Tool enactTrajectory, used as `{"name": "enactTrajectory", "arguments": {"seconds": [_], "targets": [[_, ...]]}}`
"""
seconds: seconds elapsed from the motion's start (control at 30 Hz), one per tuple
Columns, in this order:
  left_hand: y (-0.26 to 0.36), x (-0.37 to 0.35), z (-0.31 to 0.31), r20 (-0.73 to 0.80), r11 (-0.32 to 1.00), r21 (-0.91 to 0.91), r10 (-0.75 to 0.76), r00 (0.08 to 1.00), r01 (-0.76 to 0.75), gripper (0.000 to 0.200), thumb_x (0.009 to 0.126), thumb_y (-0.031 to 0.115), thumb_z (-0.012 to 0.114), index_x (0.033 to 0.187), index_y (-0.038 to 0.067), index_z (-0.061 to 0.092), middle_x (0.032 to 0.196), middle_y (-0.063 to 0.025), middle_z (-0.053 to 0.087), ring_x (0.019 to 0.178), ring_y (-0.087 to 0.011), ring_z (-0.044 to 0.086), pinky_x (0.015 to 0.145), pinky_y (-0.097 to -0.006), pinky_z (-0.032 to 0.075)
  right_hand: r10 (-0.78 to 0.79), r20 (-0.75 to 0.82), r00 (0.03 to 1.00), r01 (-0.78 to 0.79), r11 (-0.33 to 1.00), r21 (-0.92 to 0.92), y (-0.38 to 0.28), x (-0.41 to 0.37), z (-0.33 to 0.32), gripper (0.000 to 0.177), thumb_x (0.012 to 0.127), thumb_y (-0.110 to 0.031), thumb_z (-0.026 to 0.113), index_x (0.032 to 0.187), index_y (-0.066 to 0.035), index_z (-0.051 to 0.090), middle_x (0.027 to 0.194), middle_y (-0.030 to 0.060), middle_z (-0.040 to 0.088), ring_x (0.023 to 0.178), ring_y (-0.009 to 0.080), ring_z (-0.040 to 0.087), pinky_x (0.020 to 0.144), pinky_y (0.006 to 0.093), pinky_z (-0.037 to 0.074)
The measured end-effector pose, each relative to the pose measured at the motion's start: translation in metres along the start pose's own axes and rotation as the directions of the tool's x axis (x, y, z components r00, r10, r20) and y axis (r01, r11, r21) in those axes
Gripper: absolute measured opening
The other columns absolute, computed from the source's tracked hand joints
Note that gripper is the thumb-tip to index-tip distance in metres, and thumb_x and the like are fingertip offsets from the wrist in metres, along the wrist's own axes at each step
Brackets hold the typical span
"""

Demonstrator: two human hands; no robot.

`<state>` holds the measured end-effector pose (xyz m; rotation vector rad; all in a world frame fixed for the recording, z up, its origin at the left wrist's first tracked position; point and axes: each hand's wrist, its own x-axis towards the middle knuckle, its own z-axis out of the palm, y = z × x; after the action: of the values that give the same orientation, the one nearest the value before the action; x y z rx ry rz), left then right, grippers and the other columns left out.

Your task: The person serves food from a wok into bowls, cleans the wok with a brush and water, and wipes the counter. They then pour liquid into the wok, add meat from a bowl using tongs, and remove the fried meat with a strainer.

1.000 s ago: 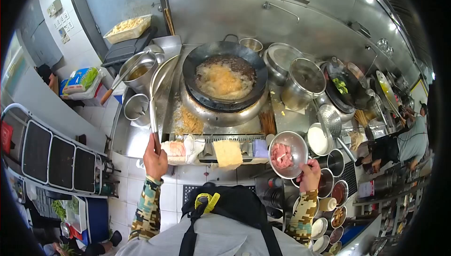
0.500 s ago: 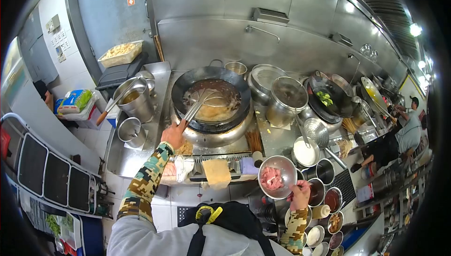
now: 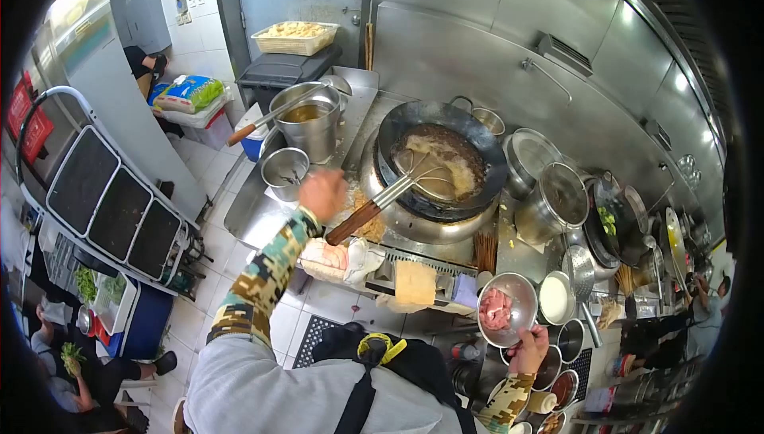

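Observation:
My right hand [image 3: 528, 350] grips the rim of a metal bowl [image 3: 521, 305] that holds slices of raw pink meat [image 3: 495, 308]. My left hand [image 3: 323, 194] is off the wire strainer, its fingers smeared by motion. It is just beside a small metal pot [image 3: 285, 170] with a utensil standing in it. The wire strainer [image 3: 426, 177] rests across the large black wok [image 3: 398, 133], its wooden handle [image 3: 354, 222] pointing toward me over the front edge. Brown bubbling oil [image 3: 465, 147] fills the wok.
A pot with a wooden-handled ladle [image 3: 306, 112] stands behind the small pot. A folded cloth [image 3: 415, 281] lies at the counter front. To the right are a tall pot [image 3: 549, 203], a perforated skimmer [image 3: 578, 267] and a white-filled container [image 3: 556, 299]. People work at both sides.
My left hand has let go of the strainer and moved left, close to the small pot. My view has turned left. The right hand still holds the bowl.

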<state>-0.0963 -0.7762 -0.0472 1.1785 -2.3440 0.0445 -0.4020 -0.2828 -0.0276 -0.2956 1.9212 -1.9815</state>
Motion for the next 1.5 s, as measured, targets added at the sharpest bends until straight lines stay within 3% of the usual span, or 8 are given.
{"name": "enactTrajectory", "arguments": {"seconds": [0.1, 0.3, 0.57, 0.73, 0.9, 1.0, 1.17, 1.5], "targets": [[-0.051, 0.028, -0.009, 0.068, 0.917, 0.335, -0.252, 0.965, 0.216, 0.040, 0.079, 0.036, 0.065, 0.107, 0.008, 0.069, 0.094, -0.0135, 0.068, 0.090, -0.0362, 0.067, 0.072, -0.0436, 0.055, -0.012, 0.024, 1.000, 0.012, 1.000, -0.009, -0.002, 0.003, 0.004, 0.023, 0.080, -0.006, 0.066, 0.092, -0.009, 0.047, 0.067, 0.0036, 0.058, 0.040, 0.0110, 0.048, 0.032, 0.0238, 0.037], [-0.121, 0.038, 0.021, 0.429, 0.887, 0.252, -0.462, 0.777, 0.388, 0.035, 0.077, 0.025, 0.064, 0.104, 0.003, 0.068, 0.113, -0.0218, 0.065, 0.109, -0.0337, 0.063, 0.091, -0.0434, 0.051, -0.022, 0.017, 1.000, 0.022, 1.000, -0.003, -0.012, -0.004, 0.014, 0.024, 0.079, -0.006, 0.067, 0.091, -0.009, 0.047, 0.066, 0.0026, 0.057, 0.039, 0.0107, 0.048, 0.032, 0.0235, 0.037], [-0.137, 0.031, 0.016, 0.338, 0.879, 0.171, -0.477, 0.811, 0.446, 0.035, 0.077, 0.028, 0.063, 0.099, 0.002, 0.069, 0.107, -0.0247, 0.066, 0.104, -0.0385, 0.063, 0.091, -0.0451, 0.051, 0.072, 0.002, 0.997, -0.072, 0.996, -0.046, -0.029, -0.010, 0.032, 0.021, 0.079, -0.006, 0.065, 0.090, -0.008, 0.047, 0.063, 0.0018, 0.052, 0.038, 0.0114, 0.047, 0.033, 0.0246, 0.038], [-0.184, 0.033, 0.075, 0.331, 0.970, 0.222, -0.168, 0.929, 0.096, 0.034, 0.073, 0.030, 0.068, 0.097, 0.006, 0.071, 0.102, -0.0228, 0.067, 0.098, -0.0389, 0.065, 0.091, -0.0444, 0.051, 0.106, 0.038, 0.994, -0.107, 0.994, 0.005, -0.026, -0.004, 0.050, 0.023, 0.078, -0.005, 0.067, 0.092, -0.008, 0.049, 0.062, 0.0017, 0.052, 0.039, 0.0113, 0.047, 0.034, 0.0253, 0.038], [-0.190, 0.025, 0.033, 0.283, 0.960, 0.265, -0.163, 0.945, 0.086, 0.026, 0.066, 0.013, 0.069, 0.089, 0.001, 0.069, 0.086, -0.0219, 0.067, 0.086, -0.0399, 0.066, 0.078, -0.0467, 0.054, 0.096, 0.011, 0.995, -0.096, 0.995, 0.021, -0.029, -0.012, 0.045, 0.024, 0.078, -0.004, 0.068, 0.092, -0.008, 0.049, 0.063, 0.0009, 0.052, 0.039, 0.0109, 0.046, 0.034, 0.0249, 0.037], [-0.187, -0.025, 0.016, 0.075, 0.979, 0.155, -0.141, 0.987, 0.128, 0.024, 0.066, 0.007, 0.065, 0.089, 0.000, 0.063, 0.084, -0.0225, 0.066, 0.084, -0.0410, 0.065, 0.076, -0.0495, 0.053, 0.084, 0.030, 0.996, -0.084, 0.996, 0.018, -0.025, -0.011, 0.028, 0.023, 0.078, -0.006, 0.068, 0.092, -0.007, 0.049, 0.066, 0.0021, 0.054, 0.041, 0.0105, 0.049, 0.035, 0.0241, 0.039], [-0.121, -0.060, -0.022, 0.319, 0.872, 0.316, -0.469, 0.824, 0.373, 0.037, 0.075, 0.016, 0.058, 0.109, 0.000, 0.057, 0.104, -0.0241, 0.066, 0.098, -0.0400, 0.064, 0.084, -0.0457, 0.053, 0.102, 0.033, 0.994, -0.102, 0.995, 0.016, -0.019, -0.005, 0.018, 0.023, 0.078, -0.006, 0.067, 0.090, -0.008, 0.048, 0.062, 0.0020, 0.052, 0.039, 0.0109, 0.047, 0.034, 0.0245, 0.037], [-0.104, -0.064, -0.025, -0.042, 0.817, 0.291, -0.509, 0.860, 0.498, 0.042, 0.085, 0.044, 0.060, 0.089, 0.003, 0.067, 0.092, -0.0216, 0.068, 0.088, -0.0402, 0.066, 0.077, -0.0504, 0.052, 0.056, 0.100, 0.993, -0.066, 0.993, 0.094, -0.024, 0.013, 0.018, 0.022, 0.079, -0.004, 0.066, 0.092, -0.006, 0.049, 0.064, 0.0032, 0.054, 0.041, 0.0113, 0.048, 0.034, 0.0247, 0.037]]}}
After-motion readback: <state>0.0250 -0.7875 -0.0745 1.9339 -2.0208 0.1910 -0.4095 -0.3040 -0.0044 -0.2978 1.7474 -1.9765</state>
